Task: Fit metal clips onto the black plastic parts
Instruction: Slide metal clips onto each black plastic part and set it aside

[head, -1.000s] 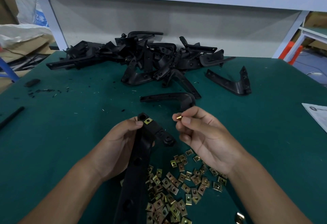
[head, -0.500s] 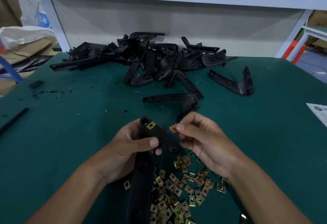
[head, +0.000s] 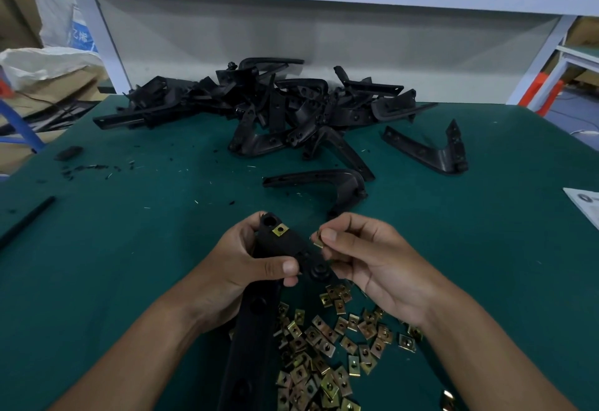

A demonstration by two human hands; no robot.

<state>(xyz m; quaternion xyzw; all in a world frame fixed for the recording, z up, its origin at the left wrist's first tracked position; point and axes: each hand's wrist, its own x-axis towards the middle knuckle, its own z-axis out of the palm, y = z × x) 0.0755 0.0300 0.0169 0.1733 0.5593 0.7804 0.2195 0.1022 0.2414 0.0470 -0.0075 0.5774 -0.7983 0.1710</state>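
Clip (head: 318, 239) — pinched in right hand (head: 366, 261)

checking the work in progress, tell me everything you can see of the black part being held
The held black part is a long, matte plastic bracket. Its upper end has a round hole and one brass-coloured clip already fitted; a round boss sits lower down. The left hand grips it, thumb across its face, while its long arm runs toward the camera over the green table.

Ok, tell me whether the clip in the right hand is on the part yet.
Not on: the right hand pinches the clip beside the black part.
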